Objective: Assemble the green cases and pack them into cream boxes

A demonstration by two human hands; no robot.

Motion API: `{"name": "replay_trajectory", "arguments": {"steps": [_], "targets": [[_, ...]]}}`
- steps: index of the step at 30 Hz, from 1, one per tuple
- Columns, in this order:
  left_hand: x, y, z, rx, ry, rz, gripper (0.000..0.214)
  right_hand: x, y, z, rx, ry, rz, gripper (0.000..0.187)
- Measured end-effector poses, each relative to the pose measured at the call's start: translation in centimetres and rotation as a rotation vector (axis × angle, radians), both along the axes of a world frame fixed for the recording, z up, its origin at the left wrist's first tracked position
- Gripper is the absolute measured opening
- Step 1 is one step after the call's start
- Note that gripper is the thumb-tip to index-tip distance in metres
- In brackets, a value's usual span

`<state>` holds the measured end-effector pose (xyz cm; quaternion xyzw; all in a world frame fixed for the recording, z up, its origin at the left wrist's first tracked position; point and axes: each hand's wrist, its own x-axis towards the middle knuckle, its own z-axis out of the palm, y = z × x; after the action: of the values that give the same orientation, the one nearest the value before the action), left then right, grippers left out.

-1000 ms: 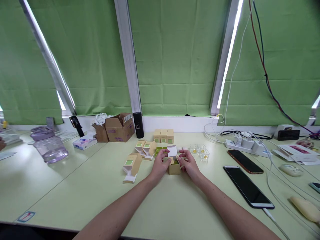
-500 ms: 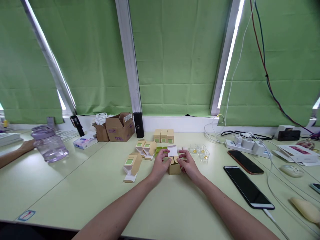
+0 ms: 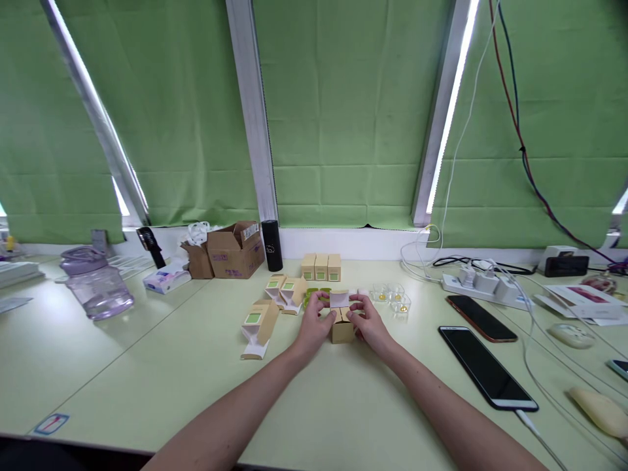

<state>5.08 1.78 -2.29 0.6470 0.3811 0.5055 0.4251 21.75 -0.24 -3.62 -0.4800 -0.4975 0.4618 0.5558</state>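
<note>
Between my two hands stands a small kraft cardboard box (image 3: 342, 331), its white-lined lid flap raised at the back and its side flaps folded inward on top. My left hand (image 3: 316, 318) grips its left side, thumb on a flap. From the right, my right hand (image 3: 367, 318) holds it the same way, thumb at the top edge. Just behind my left hand are green pieces (image 3: 310, 296), partly hidden. Clear cups (image 3: 396, 297) with yellow contents sit beyond my right hand. To the left lies an opened box (image 3: 260, 324) with a green label.
Two more opened boxes (image 3: 287, 290) lie behind, with three closed boxes (image 3: 321, 267) in a row at the back. A larger carton (image 3: 236, 252), black cylinder (image 3: 271, 245) and water jug (image 3: 95, 284) stand left. Phones (image 3: 485, 366), a power strip (image 3: 485, 288) and cables lie right.
The raised lid flap has tipped slightly forward and looks shorter. Both my hands stay at the box. Another person's arm at the far left has gone from view.
</note>
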Motion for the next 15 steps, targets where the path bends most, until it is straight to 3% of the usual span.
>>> {"name": "replay_trajectory", "arguments": {"steps": [15], "targets": [[-0.05, 0.59, -0.62, 0.066, -0.029, -0.006, 0.020, -0.09, 0.08, -0.30, 0.036, 0.004, -0.021, 0.052]]}}
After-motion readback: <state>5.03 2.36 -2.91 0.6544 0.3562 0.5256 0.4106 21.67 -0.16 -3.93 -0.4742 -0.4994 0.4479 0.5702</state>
